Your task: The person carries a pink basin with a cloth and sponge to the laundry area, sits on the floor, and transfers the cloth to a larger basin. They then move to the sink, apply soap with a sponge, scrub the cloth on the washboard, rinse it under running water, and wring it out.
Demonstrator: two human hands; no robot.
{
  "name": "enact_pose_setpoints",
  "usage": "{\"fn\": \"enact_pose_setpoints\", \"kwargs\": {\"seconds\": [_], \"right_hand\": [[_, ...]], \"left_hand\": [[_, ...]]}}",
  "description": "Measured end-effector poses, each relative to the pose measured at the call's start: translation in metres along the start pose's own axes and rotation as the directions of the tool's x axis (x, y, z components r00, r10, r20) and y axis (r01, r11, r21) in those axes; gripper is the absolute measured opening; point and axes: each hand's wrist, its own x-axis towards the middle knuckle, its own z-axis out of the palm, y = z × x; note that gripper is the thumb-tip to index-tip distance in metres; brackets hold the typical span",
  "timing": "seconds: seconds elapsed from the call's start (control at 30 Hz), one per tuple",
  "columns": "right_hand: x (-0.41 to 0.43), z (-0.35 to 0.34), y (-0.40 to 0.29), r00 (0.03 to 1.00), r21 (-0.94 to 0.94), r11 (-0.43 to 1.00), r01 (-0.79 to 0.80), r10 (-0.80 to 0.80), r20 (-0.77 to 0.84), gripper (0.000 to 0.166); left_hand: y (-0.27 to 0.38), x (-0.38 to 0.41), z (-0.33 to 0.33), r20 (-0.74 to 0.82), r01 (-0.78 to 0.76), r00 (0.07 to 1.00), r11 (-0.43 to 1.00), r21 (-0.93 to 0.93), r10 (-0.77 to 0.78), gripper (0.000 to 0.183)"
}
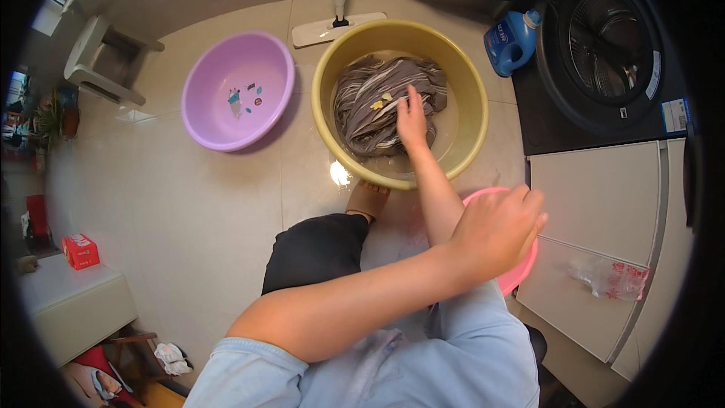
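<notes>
A large yellow plastic basin (476, 124) stands on the floor before me, with shallow water and a bunched grey-brown striped garment (368, 124) in it. Two small yellow patches or pieces (376, 105) show on the cloth. My right hand (412, 122) hovers over or rests on the garment's right side, fingers extended and gripping nothing; contact is unclear. Across my body reaches my left arm. My left hand (498, 229), fingers bent, is by my right arm near the elbow; whether it grips the light-blue sleeve (478, 300) is hidden. Partly behind it is a pink basin (527, 266).
Left of the yellow basin sits a purple basin (226, 68). A flat mop (314, 34) lies behind. At right are a blue detergent bottle (507, 45), an open front-loading washing machine (606, 51) and a pale cabinet (595, 198). A grey stool (102, 59) stands far left.
</notes>
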Motion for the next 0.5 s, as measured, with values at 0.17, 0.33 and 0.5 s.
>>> {"fn": "enact_pose_setpoints", "kwargs": {"seconds": [0.17,0.33,0.5], "right_hand": [[-0.074,-0.080,0.010,0.967,0.226,0.947,-0.230,0.248,-0.054,0.031],[-0.233,-0.188,0.014,0.864,-0.585,0.683,-0.438,0.499,-0.064,0.067],[-0.374,-0.263,0.023,0.689,-0.704,0.506,-0.498,0.724,0.033,0.105]], "left_hand": [[-0.001,0.006,-0.005,0.053,0.056,0.997,0.998,0.027,-0.057,0.019],[-0.004,0.017,-0.009,-0.054,0.012,0.998,1.000,0.024,-0.010,0.020],[0.009,0.021,-0.002,-0.021,-0.006,1.000,1.000,-0.031,0.005,0.024]]}}
